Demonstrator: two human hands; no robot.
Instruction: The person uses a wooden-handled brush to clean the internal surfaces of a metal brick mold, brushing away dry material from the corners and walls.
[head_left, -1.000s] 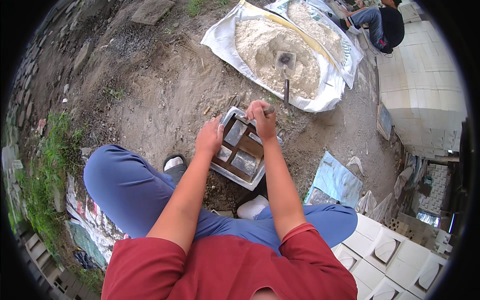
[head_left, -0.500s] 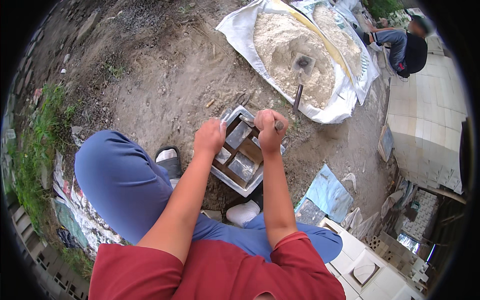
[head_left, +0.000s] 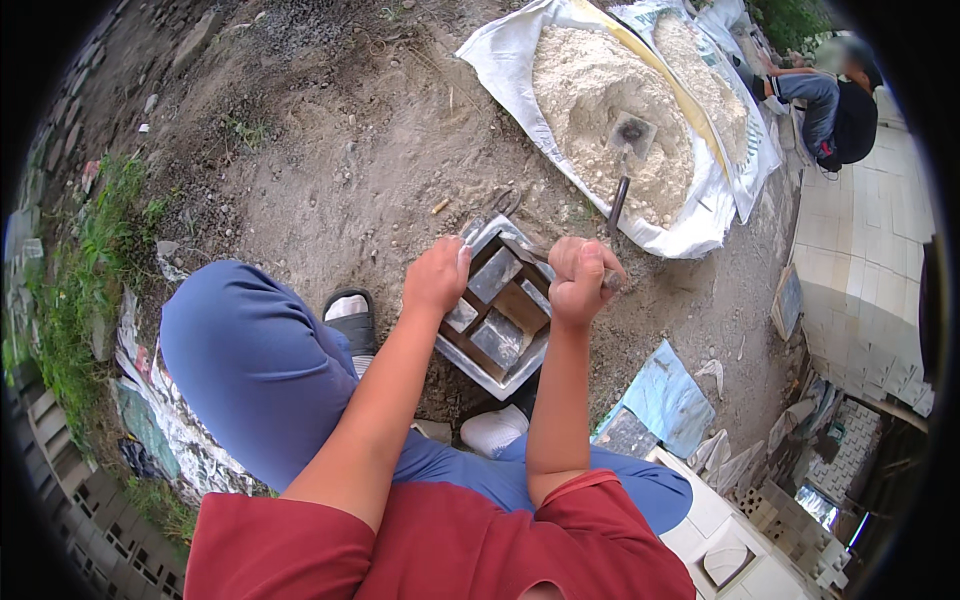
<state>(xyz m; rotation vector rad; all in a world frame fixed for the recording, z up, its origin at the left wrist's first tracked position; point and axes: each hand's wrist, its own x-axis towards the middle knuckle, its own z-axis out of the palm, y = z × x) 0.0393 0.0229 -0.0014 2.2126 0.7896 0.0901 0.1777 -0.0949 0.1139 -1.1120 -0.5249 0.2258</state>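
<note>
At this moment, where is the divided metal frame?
In the head view, the divided metal frame lies near the centre, its upper part between the person's left hand and right hand, below and left of the open sack of pale powder.

The wearer's hands count two: the left hand [head_left: 437, 276] and the right hand [head_left: 578, 280]. There is one mold [head_left: 469, 368], with four metal blocks [head_left: 497, 341] visible inside. One handled tool [head_left: 613, 281] is counted, and one scoop [head_left: 633, 135]. Open sacks [head_left: 510, 72] of powder [head_left: 585, 82] number two. Sandals [head_left: 355, 325] number two, one partly hidden; white socks [head_left: 494, 430], two. One blue sheet [head_left: 672, 395] and one co-worker [head_left: 856, 122] are recorded. One short yellowish stub [head_left: 440, 206] is also noted. The white blocks [head_left: 850, 240] are too many and too distorted to count.
</note>
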